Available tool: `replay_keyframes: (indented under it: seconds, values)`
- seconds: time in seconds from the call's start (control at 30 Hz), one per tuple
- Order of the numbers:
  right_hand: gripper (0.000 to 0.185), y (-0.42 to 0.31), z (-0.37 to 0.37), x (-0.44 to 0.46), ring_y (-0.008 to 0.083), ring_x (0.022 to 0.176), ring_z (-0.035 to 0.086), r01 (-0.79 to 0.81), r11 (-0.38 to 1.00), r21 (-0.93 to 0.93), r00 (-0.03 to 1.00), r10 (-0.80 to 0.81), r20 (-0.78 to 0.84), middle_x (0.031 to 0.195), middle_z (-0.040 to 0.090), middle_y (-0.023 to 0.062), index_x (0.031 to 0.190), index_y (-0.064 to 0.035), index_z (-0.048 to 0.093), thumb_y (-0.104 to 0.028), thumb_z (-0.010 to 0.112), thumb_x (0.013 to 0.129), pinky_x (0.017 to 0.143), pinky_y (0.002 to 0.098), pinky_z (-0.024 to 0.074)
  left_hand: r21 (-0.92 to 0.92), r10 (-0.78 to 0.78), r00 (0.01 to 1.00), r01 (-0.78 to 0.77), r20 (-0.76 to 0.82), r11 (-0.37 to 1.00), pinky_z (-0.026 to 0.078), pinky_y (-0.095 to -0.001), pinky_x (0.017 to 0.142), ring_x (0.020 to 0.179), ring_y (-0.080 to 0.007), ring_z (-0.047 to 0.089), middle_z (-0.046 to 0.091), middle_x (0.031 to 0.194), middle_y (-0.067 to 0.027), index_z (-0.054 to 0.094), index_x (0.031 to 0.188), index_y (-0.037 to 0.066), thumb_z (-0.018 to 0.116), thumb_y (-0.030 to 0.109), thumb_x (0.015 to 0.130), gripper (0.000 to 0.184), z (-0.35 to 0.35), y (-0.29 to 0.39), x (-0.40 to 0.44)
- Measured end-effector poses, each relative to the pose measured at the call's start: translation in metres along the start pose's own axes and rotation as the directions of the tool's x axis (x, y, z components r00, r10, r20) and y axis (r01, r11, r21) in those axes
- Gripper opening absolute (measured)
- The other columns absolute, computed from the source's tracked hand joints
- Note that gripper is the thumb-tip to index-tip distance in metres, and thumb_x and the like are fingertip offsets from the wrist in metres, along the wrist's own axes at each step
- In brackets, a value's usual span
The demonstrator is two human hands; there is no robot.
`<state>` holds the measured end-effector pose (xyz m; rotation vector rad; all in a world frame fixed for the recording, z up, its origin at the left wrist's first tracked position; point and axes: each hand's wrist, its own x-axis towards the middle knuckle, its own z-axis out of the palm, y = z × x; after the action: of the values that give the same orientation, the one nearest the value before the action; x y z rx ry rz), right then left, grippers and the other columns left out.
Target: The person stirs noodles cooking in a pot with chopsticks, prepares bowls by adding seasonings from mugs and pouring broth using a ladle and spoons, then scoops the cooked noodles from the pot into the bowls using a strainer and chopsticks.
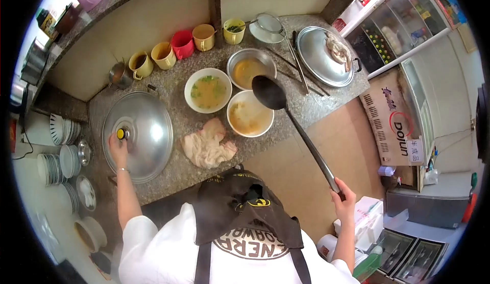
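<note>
My left hand [118, 147] is closed round the yellow-topped knob of a large silver pot lid [145, 148] at the left of the counter. What lies under this lid is hidden. In my right hand [344, 200] is the end of a long black ladle [309, 142]. Its dark bowl hangs over the bowls at the middle of the counter. Below it is a white bowl [250, 125] with a little brownish liquid. Beside that stand a white bowl of soup with green bits [208, 91] and a metal bowl of yellowish broth [245, 69].
A crumpled cloth [208, 145] lies near the counter's front edge. Several cups, including a red mug [182, 45], line the back wall. A second lidded pot [319, 49] with a cloth sits at right, near long tongs [300, 67]. Stacked plates [48, 169] stand at far left.
</note>
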<state>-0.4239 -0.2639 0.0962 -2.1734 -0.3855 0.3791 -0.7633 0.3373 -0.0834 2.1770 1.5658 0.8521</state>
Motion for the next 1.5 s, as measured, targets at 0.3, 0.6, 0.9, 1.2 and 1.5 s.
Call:
replay_keyframes:
  seconds: [0.3,0.6,0.9,1.2,1.5]
  values:
    - [0.038,0.006,0.044,0.098,0.0231,0.093,0.060,0.254,0.947,-0.195,0.950,-0.282,-0.131,0.104,0.060,0.0123,0.109,-0.0034,0.057,0.003,0.060,0.072,0.076,0.0290,0.0473,-0.021,0.073,0.983,-0.077,-0.166,0.997,0.034,-0.0380,0.095,0.112,-0.0298,0.043,0.049,0.117,-0.0149,0.050,0.114,0.001,0.060,0.005,0.074,0.041,0.017,0.022,-0.033]
    - [0.050,0.099,0.182,0.298,0.0313,0.089,0.057,0.420,0.819,-0.391,0.808,-0.533,-0.250,0.105,0.056,0.0148,0.119,-0.0198,0.049,0.000,0.052,0.073,0.073,0.0376,0.0493,-0.181,-0.112,0.993,0.105,-0.031,0.978,0.038,-0.0376,0.089,0.110,-0.0252,0.045,0.047,0.120,-0.0123,0.046,0.118,0.001,0.060,0.007,0.078,0.043,0.044,0.098,-0.130]
    - [0.037,0.162,0.138,0.338,0.0328,0.079,0.055,0.565,0.806,-0.176,0.771,-0.592,-0.235,0.103,0.054,0.0143,0.111,-0.0100,0.053,-0.008,0.056,0.075,0.068,0.0385,0.0445,-0.298,0.031,0.938,0.079,0.346,0.951,0.043,-0.0313,0.083,0.094,-0.0185,0.050,0.054,0.101,-0.0074,0.052,0.103,0.001,0.058,0.002,0.079,0.024,0.127,0.308,-0.261]
    - [0.020,0.358,0.044,0.352,0.0333,0.085,0.055,-0.024,0.974,0.225,0.945,0.096,-0.312,0.091,0.057,0.0133,0.097,-0.0053,0.056,-0.017,0.055,0.081,0.073,0.0392,0.0450,0.108,-0.122,0.028,0.296,0.992,0.949,0.044,-0.0229,0.077,0.088,-0.0111,0.056,0.060,0.099,-0.0081,0.053,0.112,0.002,0.061,0.009,0.083,0.031,0.226,0.412,-0.347]
    - [0.035,0.488,0.119,0.536,0.0367,0.091,0.054,-0.427,0.872,0.238,0.869,0.469,-0.159,0.100,0.057,0.0195,0.104,0.0006,0.052,-0.019,0.060,0.076,0.077,0.0417,0.0460,0.185,-0.154,-0.192,0.160,0.969,0.970,0.043,-0.0257,0.081,0.095,-0.0149,0.054,0.057,0.106,-0.0071,0.049,0.119,0.003,0.054,0.015,0.088,0.034,0.294,0.370,-0.330]
